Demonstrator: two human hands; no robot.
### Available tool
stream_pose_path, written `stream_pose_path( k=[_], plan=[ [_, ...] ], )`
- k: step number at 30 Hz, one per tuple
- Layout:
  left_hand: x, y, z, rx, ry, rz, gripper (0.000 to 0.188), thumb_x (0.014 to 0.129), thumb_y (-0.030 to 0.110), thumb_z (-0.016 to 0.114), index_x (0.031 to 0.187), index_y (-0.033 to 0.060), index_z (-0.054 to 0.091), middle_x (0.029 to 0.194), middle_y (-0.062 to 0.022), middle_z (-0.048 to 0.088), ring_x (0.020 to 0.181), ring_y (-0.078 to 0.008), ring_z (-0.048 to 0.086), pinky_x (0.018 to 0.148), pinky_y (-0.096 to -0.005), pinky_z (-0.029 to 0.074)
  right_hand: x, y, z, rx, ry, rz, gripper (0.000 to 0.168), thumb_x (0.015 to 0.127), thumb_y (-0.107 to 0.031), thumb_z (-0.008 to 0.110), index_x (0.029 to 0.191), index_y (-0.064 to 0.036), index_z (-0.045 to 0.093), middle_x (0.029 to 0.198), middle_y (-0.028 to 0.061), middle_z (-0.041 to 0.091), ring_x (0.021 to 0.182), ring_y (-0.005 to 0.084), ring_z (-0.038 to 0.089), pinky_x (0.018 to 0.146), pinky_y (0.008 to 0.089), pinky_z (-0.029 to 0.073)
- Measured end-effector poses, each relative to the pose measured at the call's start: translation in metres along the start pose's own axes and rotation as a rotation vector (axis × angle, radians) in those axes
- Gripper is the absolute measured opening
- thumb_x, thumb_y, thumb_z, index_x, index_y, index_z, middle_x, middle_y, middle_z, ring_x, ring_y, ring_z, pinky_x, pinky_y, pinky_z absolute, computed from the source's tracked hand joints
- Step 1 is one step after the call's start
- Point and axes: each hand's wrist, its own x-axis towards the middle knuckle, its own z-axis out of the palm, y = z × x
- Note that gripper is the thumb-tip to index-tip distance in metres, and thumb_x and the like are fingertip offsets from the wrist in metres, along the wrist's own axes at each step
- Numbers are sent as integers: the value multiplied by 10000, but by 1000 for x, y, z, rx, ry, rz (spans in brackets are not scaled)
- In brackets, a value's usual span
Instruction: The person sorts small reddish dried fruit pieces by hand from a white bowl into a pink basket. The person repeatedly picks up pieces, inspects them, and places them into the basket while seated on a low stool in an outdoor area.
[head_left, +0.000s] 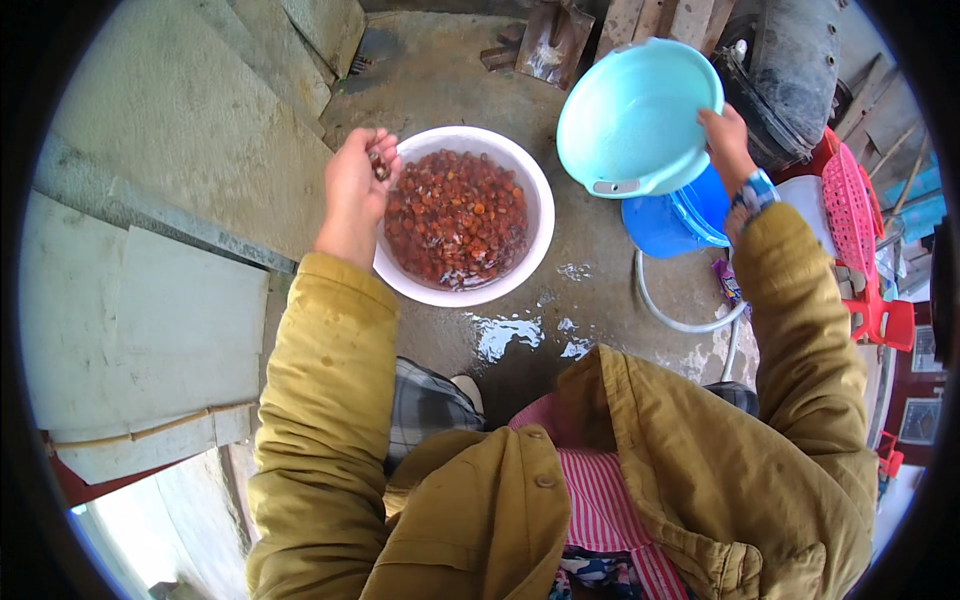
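A white plastic basin (546, 217) stands on the wet floor, full of small reddish-brown round pieces (454, 214), fruits or nuts, lying in water. Over its left rim is my left hand (361, 176), fingers curled around a few small brown pieces (380, 166). My right hand (724, 139) grips the rim of a light turquoise plastic basin (637, 112), which is tilted above the floor and appears empty. Behind and below that basin is a blue bucket (660, 225), partly hidden by it.
A grey hose (660, 319) curls on the concrete floor (442, 67) by a purple packet (726, 281). At the right are a pink plastic basket (847, 202), a red plastic chair (889, 319) and a dark barrel (795, 67). Large pale boards (187, 112) line the left; wooden planks lie behind.
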Motion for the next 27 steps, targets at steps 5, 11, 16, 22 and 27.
stream_pose_path(
  k=[5,11,16,22,27],
  plan=[
    [31,-22,-58,61,113,-7,146,843,162,520,864,36,591,747,-39,597,624,-103,524,560,-241,467,44,-81,95,-122,-48,-373,214,747,-157,621,904,-12,631,697,61,602,591,158,557,523,325,443],
    [60,-91,-115,281,213,106,119,831,150,510,771,65,566,683,-1,568,536,-62,479,483,-195,404,20,-165,156,-441,293,-918,210,727,-103,543,917,-24,584,875,261,596,870,421,569,774,466,448],
    [75,-132,-142,784,198,559,147,806,141,544,797,3,591,692,-69,592,606,-198,570,586,-319,468,32,-132,152,-803,324,-952,91,765,-47,484,837,-35,537,801,236,580,788,404,562,675,484,440],
    [69,-152,-154,1055,99,796,113,785,136,576,812,28,598,760,-124,596,679,-288,585,635,-389,475,59,-48,118,-199,227,-55,195,714,-90,589,873,22,576,771,107,563,609,214,525,546,373,445],
    [68,-155,-147,1122,1,830,85,786,135,573,772,51,567,733,-109,572,669,-297,567,610,-405,461,63,-23,139,450,115,530,186,785,30,578,733,-59,423,699,22,359,569,110,362,475,243,382]
  ],
)
